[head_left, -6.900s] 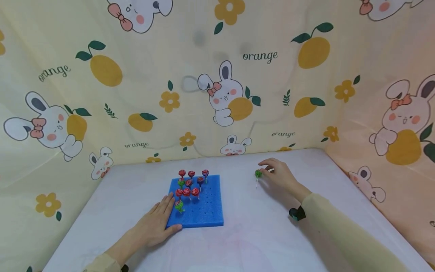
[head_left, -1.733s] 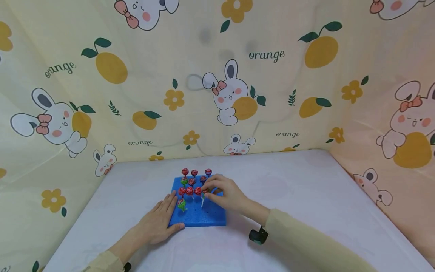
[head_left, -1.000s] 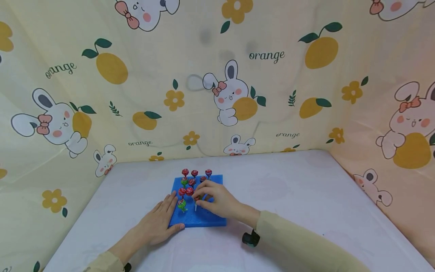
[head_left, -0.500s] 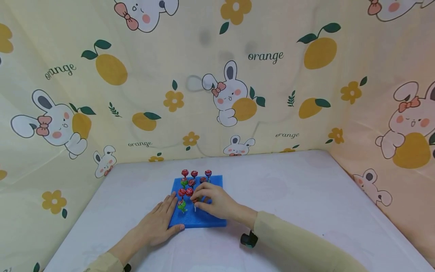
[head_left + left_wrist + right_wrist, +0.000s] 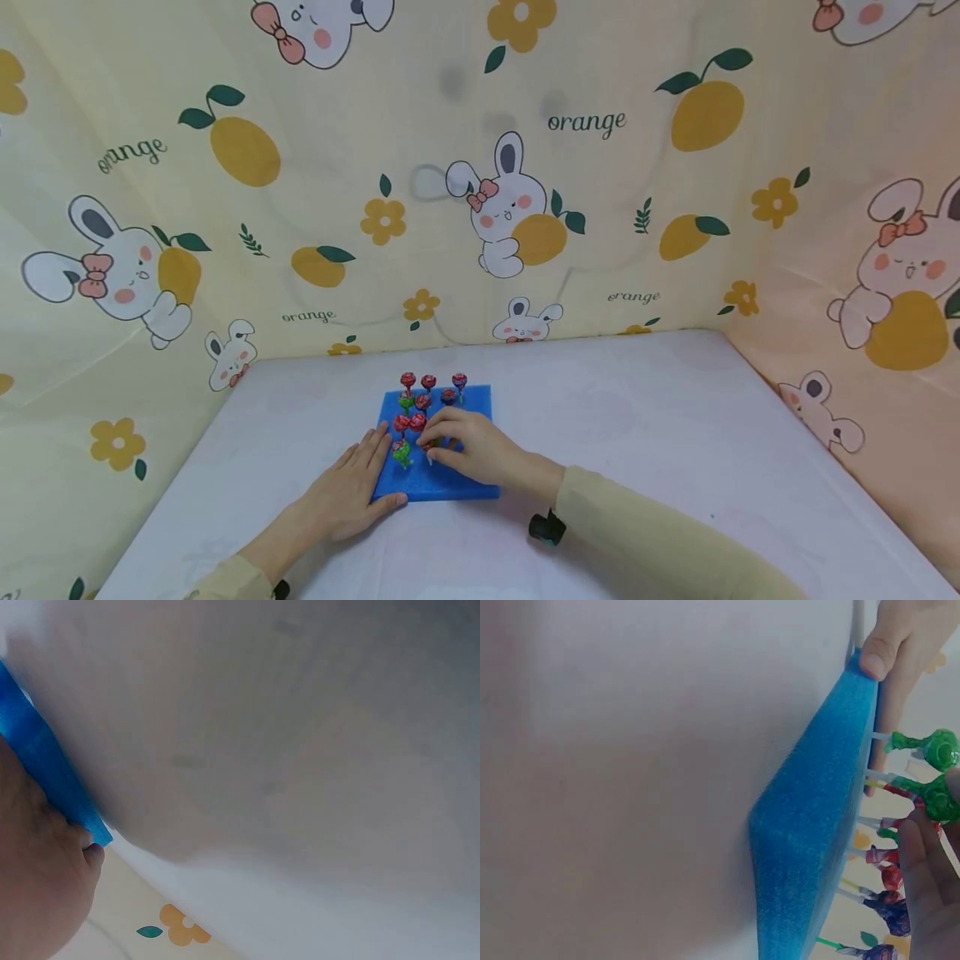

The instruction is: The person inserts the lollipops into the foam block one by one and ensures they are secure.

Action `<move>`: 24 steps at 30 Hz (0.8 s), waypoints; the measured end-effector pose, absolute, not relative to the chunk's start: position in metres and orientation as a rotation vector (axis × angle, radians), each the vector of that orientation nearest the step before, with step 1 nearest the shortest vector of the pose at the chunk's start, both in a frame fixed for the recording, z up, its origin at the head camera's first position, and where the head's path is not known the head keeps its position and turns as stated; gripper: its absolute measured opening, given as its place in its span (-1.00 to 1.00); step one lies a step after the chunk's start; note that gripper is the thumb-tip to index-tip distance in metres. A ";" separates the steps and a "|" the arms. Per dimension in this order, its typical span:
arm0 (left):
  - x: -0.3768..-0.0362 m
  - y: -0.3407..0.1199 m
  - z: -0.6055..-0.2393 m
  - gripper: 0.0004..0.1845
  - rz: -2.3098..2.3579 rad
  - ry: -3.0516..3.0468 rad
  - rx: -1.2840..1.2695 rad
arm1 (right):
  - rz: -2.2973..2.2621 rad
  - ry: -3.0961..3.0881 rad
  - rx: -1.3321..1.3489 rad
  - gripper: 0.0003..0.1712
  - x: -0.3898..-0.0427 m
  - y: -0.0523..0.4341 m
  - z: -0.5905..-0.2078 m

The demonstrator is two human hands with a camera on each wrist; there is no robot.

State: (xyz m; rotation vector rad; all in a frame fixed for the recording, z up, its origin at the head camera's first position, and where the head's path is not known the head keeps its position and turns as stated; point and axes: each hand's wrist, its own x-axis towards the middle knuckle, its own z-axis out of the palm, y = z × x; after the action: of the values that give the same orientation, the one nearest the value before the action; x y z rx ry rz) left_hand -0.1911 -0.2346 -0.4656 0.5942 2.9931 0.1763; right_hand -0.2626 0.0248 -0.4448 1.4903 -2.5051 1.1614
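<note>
A blue foam board (image 5: 465, 487) dotted with small holes lies on the table, with several wrapped lollipops standing in it on their sticks. My left hand (image 5: 341, 492) rests with straight fingers along the board's left edge, its thumb by the near corner. Over the middle of the board, my right hand (image 5: 480, 446) pinches the wrapped head of a green lollipop (image 5: 939, 801). Its white stick points down and meets the foam in the right wrist view. Another green lollipop (image 5: 402, 453) stands just left of it, and a red lollipop (image 5: 417, 422) stands behind. The right hand hides part of the board.
White cloth covers the table (image 5: 637, 417) around the board. A patterned curtain (image 5: 360, 167) with rabbits and oranges rises behind and at both sides. Farther back on the board stand red lollipops (image 5: 408, 380) and a purple lollipop (image 5: 460, 380).
From the right side of the table my right hand has carried the green lollipop left to the board, then lowered it slightly. The left hand stays at the board's edge.
</note>
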 end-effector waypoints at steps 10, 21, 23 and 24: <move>-0.191 -0.236 -0.463 0.04 0.178 2.987 0.588 | 1.161 -2.517 1.481 -0.70 -0.263 0.026 -0.446; -0.192 -0.239 -0.468 0.06 0.184 2.989 0.588 | 1.167 -2.541 1.424 -0.62 -0.258 0.030 -0.450; -0.192 -0.239 -0.469 0.06 0.183 2.987 0.587 | 1.178 -2.548 1.412 -0.62 -0.258 0.031 -0.450; -0.192 -0.240 -0.469 0.06 0.182 2.985 0.588 | 1.182 -2.551 1.407 -0.62 -0.258 0.031 -0.450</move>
State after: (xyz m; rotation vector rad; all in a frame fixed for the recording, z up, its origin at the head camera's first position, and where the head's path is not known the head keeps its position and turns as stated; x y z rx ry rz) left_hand -0.1918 -0.2397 -0.4692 0.5881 2.9851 0.1819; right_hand -0.2579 0.0312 -0.4498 1.4068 -2.5513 1.1816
